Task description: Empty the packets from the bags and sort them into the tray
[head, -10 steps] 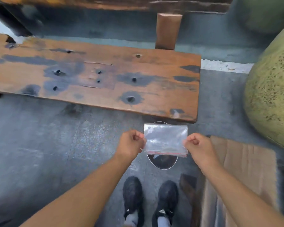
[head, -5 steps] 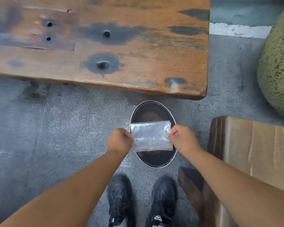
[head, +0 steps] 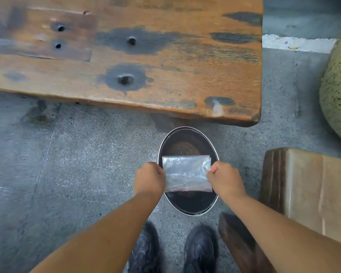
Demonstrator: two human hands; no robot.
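Most of the view is grey speckled concrete floor (head: 77,164), with a worn wooden desk (head: 185,75), stained dark and pitted with holes, spanning the top. A large green speckled rounded object (head: 339,91) sits at the right edge, and nearer lies a cardboard-covered wooden block (head: 313,190). Just in front of the desk's near edge a round metal bin (head: 193,214) stands on the floor, close before two black shoes (head: 202,251). A clear zip bag (head: 187,172) with a red seal line along its near edge is held flat over the bin's mouth, hiding its middle. The left hand (head: 150,179) and right hand (head: 224,179) each pinch one side edge, fingers curled tight. Whether the bag holds anything cannot be told.
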